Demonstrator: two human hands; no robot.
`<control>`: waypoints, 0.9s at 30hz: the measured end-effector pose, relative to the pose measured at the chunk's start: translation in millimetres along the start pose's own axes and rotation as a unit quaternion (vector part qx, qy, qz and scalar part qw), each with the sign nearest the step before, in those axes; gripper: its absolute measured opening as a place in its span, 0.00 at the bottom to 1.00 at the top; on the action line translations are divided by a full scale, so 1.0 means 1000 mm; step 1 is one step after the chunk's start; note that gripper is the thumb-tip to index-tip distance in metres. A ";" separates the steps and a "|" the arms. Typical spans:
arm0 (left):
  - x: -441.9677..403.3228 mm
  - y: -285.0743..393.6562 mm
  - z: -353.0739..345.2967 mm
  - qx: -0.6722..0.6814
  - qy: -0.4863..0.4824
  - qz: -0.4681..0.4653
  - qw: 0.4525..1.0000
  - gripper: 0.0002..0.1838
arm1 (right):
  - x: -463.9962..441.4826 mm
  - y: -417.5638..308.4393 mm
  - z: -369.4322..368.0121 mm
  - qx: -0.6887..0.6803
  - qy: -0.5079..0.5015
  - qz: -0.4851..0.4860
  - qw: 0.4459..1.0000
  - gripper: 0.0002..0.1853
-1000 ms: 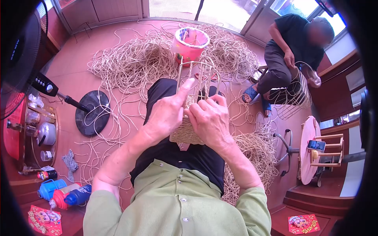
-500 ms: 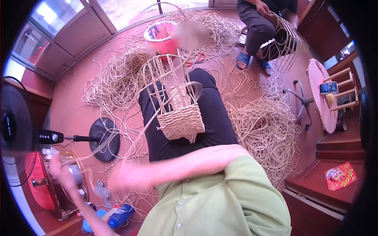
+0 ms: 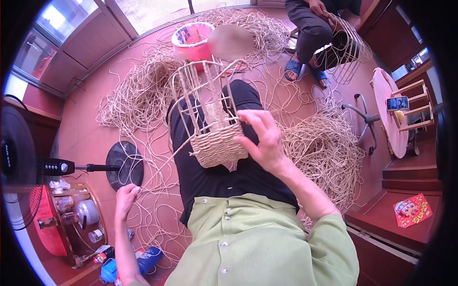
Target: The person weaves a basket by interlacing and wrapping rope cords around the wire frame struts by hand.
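Observation:
A partly woven basket [image 3: 219,145] rests on my dark-trousered lap. Its lower body is tightly woven, and bare stakes [image 3: 191,97] rise from it, some joined in arches at the far end. My right hand [image 3: 266,142] grips the basket's right side near the woven edge, thumb on the weave and fingers by the corner. Out to the left, my left hand [image 3: 127,198] is closed in a fist on a cord [image 3: 160,175] that runs taut from the basket's left side.
Heaps of cord [image 3: 324,159] cover the floor on both sides. A pink bucket [image 3: 193,50] stands ahead. A fan [image 3: 21,157] and its round base [image 3: 125,167] are at left, near a blue bottle [image 3: 149,259]. Another person's hands hold a stake frame [image 3: 350,47].
My right hand has swung from across my body at the left to the basket's right side. My left hand has come in from the far left and is closed on the cord.

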State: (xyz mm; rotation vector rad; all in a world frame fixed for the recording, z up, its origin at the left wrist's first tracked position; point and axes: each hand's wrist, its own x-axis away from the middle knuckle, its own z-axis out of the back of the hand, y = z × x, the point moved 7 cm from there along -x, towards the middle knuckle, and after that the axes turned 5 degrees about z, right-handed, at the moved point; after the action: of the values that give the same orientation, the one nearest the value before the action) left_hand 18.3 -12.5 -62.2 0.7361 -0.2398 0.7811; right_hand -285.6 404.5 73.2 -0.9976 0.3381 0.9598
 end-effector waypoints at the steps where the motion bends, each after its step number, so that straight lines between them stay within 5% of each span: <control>1: 0.010 0.054 0.002 -0.108 0.030 0.008 0.994 0.12 | -0.003 0.005 -0.004 -0.013 0.010 0.011 1.000 0.29; 2: 0.010 0.090 0.000 -0.155 0.081 -0.082 0.981 0.14 | -0.004 0.007 -0.008 -0.024 0.019 0.021 0.999 0.28; 4: 0.012 0.155 -0.005 -0.043 0.117 -0.206 0.970 0.16 | 0.002 0.014 -0.017 -0.050 0.014 0.013 0.999 0.26; 7: 0.019 0.231 -0.016 0.137 0.136 -0.187 0.963 0.27 | 0.006 0.012 -0.020 -0.060 0.014 0.010 0.998 0.23; 10: 0.005 0.297 -0.020 0.165 0.186 -0.325 0.912 0.38 | 0.007 0.012 -0.026 -0.072 0.021 -0.006 0.997 0.21; 12: -0.016 0.307 -0.041 0.358 -0.004 -0.240 0.902 0.30 | 0.007 0.013 -0.025 -0.067 0.028 -0.015 0.997 0.22; 15: -0.023 0.249 -0.040 0.235 -0.125 -0.127 0.956 0.17 | 0.006 0.016 -0.020 -0.094 0.026 -0.054 0.994 0.29; 17: -0.020 0.167 0.032 0.332 0.100 -0.018 0.938 0.10 | 0.010 0.020 -0.019 -0.098 0.019 -0.066 0.993 0.35; 18: -0.032 0.084 0.074 0.403 0.170 -0.055 0.898 0.10 | 0.013 0.023 -0.019 -0.112 0.029 -0.073 0.991 0.35; 19: -0.031 -0.003 0.125 0.308 0.285 0.018 0.908 0.11 | 0.015 0.024 -0.020 -0.126 0.038 -0.078 0.988 0.35; 20: -0.046 -0.150 0.172 0.371 0.268 0.093 0.884 0.12 | 0.017 0.026 -0.020 -0.141 0.045 -0.082 0.986 0.35; 21: -0.036 -0.207 0.197 0.047 0.309 0.122 0.942 0.14 | 0.018 0.026 -0.020 -0.145 0.047 -0.083 0.985 0.33; 22: -0.022 -0.257 0.221 -0.280 0.354 0.176 0.875 0.16 | 0.017 0.026 -0.021 -0.149 0.048 -0.082 0.984 0.32; 25: 0.004 -0.126 0.155 -0.302 0.359 0.151 0.870 0.23 | 0.014 0.025 -0.021 -0.129 0.050 -0.058 0.989 0.28; 27: -0.009 -0.015 0.101 -0.180 0.368 -0.126 0.903 0.27 | 0.009 0.020 -0.020 -0.076 0.038 -0.012 0.996 0.25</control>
State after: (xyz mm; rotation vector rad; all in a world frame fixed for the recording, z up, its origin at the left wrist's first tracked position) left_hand 29.2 -93.4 0.3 0.0820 0.3868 0.6904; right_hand -292.8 396.2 45.7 -1.1773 0.3188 0.9379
